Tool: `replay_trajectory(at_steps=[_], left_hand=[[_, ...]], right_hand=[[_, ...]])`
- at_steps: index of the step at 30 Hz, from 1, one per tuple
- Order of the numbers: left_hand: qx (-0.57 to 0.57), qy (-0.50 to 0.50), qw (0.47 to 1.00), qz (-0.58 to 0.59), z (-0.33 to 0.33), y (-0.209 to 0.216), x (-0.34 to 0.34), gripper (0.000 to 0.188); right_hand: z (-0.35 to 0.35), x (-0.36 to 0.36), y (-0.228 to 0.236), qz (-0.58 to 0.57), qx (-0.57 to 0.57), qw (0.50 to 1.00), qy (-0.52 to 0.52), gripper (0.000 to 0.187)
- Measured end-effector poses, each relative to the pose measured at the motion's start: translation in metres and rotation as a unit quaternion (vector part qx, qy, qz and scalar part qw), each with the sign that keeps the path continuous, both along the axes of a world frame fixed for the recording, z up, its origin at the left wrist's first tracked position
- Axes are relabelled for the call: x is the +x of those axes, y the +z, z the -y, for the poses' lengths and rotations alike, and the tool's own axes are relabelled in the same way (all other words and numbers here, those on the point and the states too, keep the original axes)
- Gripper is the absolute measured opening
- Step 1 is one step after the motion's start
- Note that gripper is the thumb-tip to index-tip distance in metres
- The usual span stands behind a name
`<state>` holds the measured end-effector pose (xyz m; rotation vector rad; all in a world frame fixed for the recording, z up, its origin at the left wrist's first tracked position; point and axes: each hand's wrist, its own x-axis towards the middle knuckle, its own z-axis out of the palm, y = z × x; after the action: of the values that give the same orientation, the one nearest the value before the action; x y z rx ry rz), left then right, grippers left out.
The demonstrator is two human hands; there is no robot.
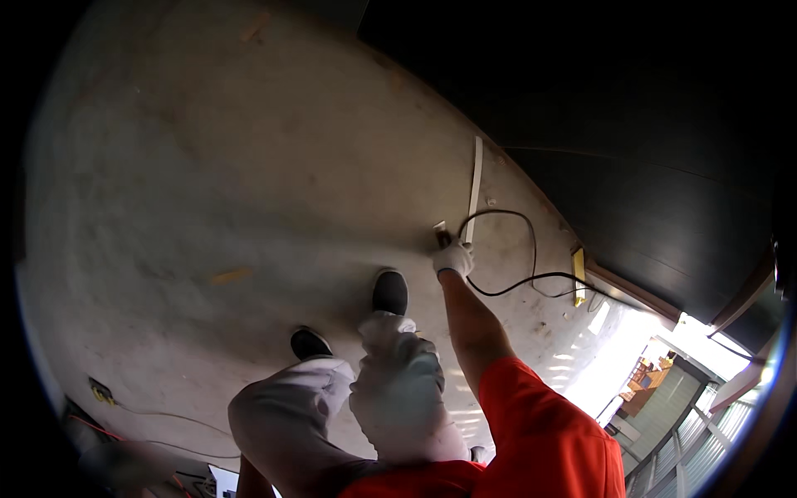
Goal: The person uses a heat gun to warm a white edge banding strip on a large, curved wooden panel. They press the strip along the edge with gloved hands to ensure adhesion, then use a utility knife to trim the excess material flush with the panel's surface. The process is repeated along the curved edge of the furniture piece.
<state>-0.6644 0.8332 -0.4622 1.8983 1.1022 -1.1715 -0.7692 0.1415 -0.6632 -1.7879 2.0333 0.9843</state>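
My right hand, in a whitish glove, reaches forward and down over the concrete floor. Its fingers are closed round a dark handheld tool with a short, pale, flat end; its exact kind is too small to tell. A black cord loops beside the hand and runs off to the right; whether it joins the tool is hidden by the glove. Just past the hand, a long narrow white strip lies on the floor. At the lower edge only a bit of my left arm shows, the hand itself out of sight.
A big dark panel fills the right side, its edge slanting along the floor. Against that edge stands a small yellow-and-white piece. My dark shoes are planted behind the tool. More cords lie at lower left; sunlight enters at lower right.
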Motion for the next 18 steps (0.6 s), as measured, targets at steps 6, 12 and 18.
replay_trajectory(at_steps=[6,12,18], left_hand=[[-0.036,0.002,0.999,0.026,0.034,0.008,0.032,0.036],[-0.086,-0.201,0.968,0.127,0.015,0.051,0.054,0.033],[-0.229,-0.068,0.95,0.203,0.144,0.159,0.145,0.034]], right_hand=[[-0.036,0.0,0.02,0.041,-0.05,0.979,0.195,0.035],[-0.117,0.093,0.253,0.46,0.073,0.883,-0.053,0.035],[-0.084,0.139,0.615,0.538,0.081,0.82,0.177,0.068]])
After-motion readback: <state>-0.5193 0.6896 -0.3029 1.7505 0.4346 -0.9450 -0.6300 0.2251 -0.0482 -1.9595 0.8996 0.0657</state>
